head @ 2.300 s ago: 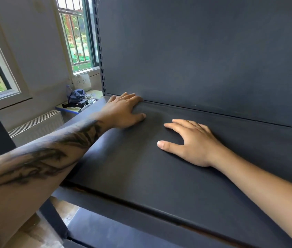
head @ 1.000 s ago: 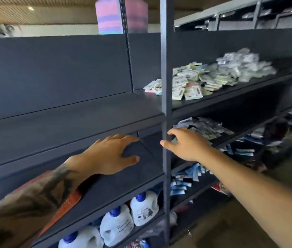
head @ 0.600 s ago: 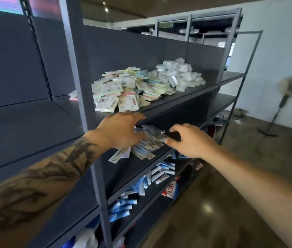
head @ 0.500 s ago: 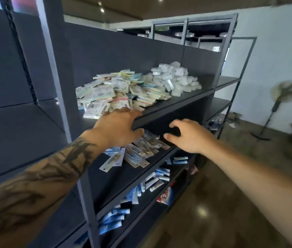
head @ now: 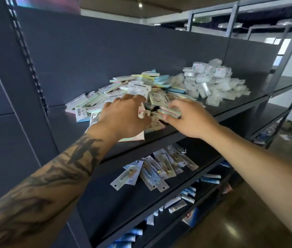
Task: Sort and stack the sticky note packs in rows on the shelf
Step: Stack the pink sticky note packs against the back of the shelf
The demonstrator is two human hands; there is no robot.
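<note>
Clear packets (head: 211, 81) beside sticky-note heap (head: 123, 92)

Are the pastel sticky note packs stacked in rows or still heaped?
Heaped: the pastel sticky note packs lie overlapping at mixed angles on the dark shelf.

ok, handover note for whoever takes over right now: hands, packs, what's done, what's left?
Left hand: over the near edge of the sticky note pile, fingers curled into it; grip unclear.
Right hand: pinches one pastel pack.
Packs: all in a loose heap on the upper shelf, beside a heap of clear packets.
Done: no rows visible.
Left: sort and stack everything.
</note>
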